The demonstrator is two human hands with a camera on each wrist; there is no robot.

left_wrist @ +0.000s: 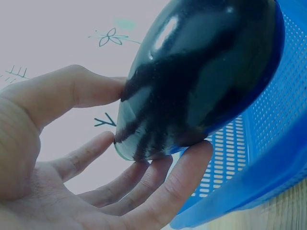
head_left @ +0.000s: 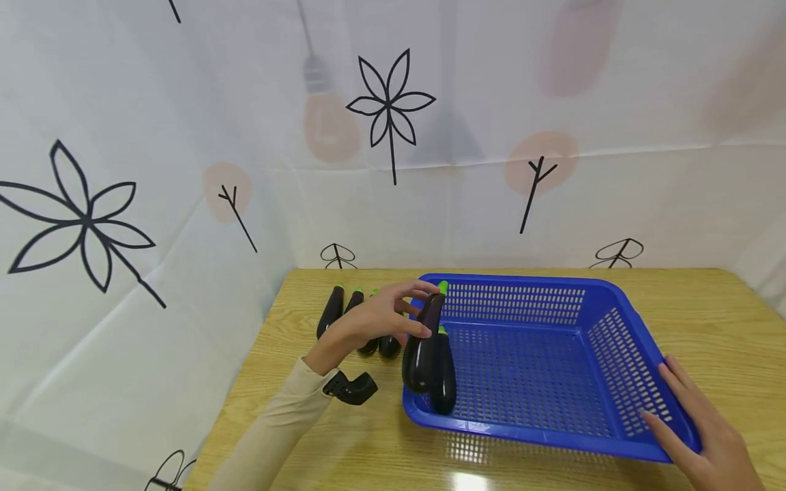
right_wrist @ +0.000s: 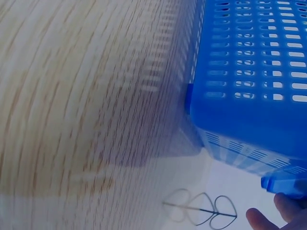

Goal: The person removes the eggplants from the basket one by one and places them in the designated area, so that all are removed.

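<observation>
My left hand [head_left: 383, 315] pinches a dark, glossy eggplant [head_left: 421, 354] between thumb and fingers, over the left side of a blue plastic basket [head_left: 522, 436]. The eggplant's green stem end points up and away. Up close in the left wrist view, the held eggplant [left_wrist: 201, 72] shows its rounded body, thumb on one side and fingertips along the other. Another eggplant [head_left: 445, 382] lies inside the basket along its left wall, partly covered by the held one. My right hand [head_left: 706, 429] rests at the basket's right rim, thumb inside and fingers along the edge.
Several more eggplants [head_left: 331, 312] lie side by side on the wooden table [head_left: 258, 395] left of the basket, partly hidden behind my left hand. A black wrist mount [head_left: 351, 389] sits on the left sleeve. Behind the table hangs a white patterned cloth [head_left: 467, 204].
</observation>
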